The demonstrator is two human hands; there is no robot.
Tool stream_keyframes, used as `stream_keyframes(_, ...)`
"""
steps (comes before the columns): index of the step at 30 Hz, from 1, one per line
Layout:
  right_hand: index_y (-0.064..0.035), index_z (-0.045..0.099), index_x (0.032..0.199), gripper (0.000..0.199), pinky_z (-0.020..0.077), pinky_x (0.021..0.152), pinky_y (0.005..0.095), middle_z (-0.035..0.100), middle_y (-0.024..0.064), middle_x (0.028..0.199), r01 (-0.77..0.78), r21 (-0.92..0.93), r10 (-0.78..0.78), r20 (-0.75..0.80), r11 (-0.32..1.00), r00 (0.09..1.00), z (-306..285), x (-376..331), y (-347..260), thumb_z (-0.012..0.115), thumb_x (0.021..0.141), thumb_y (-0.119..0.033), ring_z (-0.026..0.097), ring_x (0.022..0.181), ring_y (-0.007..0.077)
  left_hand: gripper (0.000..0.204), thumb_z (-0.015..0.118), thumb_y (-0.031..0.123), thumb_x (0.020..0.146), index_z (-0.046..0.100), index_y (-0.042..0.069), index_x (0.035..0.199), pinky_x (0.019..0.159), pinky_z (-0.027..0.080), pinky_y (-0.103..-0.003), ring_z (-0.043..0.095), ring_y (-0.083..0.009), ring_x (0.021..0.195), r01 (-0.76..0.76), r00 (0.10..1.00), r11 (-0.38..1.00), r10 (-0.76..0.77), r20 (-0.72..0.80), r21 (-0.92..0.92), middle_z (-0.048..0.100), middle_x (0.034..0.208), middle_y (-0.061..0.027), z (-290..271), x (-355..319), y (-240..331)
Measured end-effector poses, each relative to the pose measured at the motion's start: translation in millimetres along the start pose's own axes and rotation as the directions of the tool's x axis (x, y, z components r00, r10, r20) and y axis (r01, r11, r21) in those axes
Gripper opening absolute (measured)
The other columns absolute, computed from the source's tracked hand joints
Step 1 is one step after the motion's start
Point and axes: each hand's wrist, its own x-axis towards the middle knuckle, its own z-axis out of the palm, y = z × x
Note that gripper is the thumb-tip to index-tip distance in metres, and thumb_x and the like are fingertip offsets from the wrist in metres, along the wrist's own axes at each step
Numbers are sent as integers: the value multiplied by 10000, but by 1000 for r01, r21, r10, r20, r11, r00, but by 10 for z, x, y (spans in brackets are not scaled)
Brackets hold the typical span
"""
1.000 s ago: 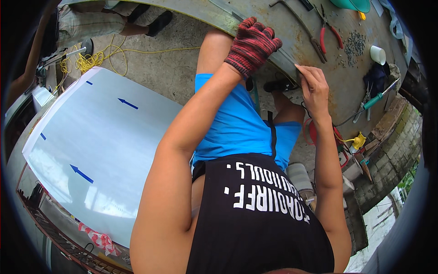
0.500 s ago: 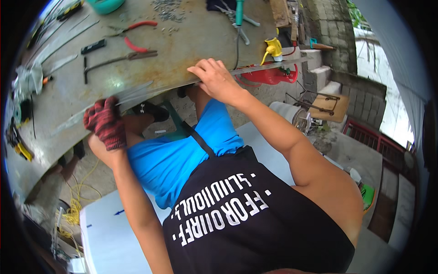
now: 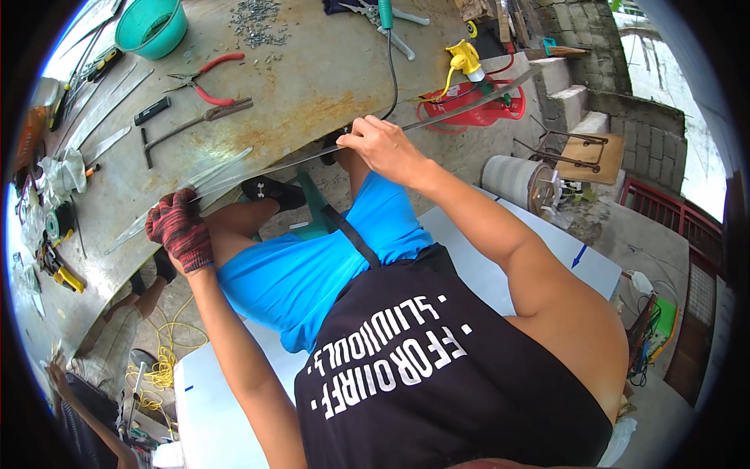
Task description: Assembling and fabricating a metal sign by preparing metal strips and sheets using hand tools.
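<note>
A long, thin, greyish strip runs along the table's near edge, over my lap, and its far end sticks out past the table to the right. My left hand, in a red and black knit glove, is closed around its left part. Bare, my right hand grips the strip farther along, thumb and fingers pressed together on it. Clear flat strips lie on the table just beyond my left hand. The strip's left end is hidden by the glove.
On the metal table lie red-handled pliers, a T-shaped tool, a black bar, small metal pieces and a green bowl. A yellow plug sits right. Another person's arm shows lower left.
The strip's right end has risen and tilts up more. My right hand's fingers have drawn in on it. The view has shifted, bringing another person in at lower left.
</note>
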Motion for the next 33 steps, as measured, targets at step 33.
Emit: stream_keyframes(33,-46,698,1114,220,509,866,431,632,131,1017,274,374,-286,-24,886,958,269,1513,-795,672,896,-31,617,992,342,181,668,250,772,742,293,931,1075,358,-510,659,-259,1031,106,993,994,-107,-55,-7,709,977,-12,165,-101,-95)
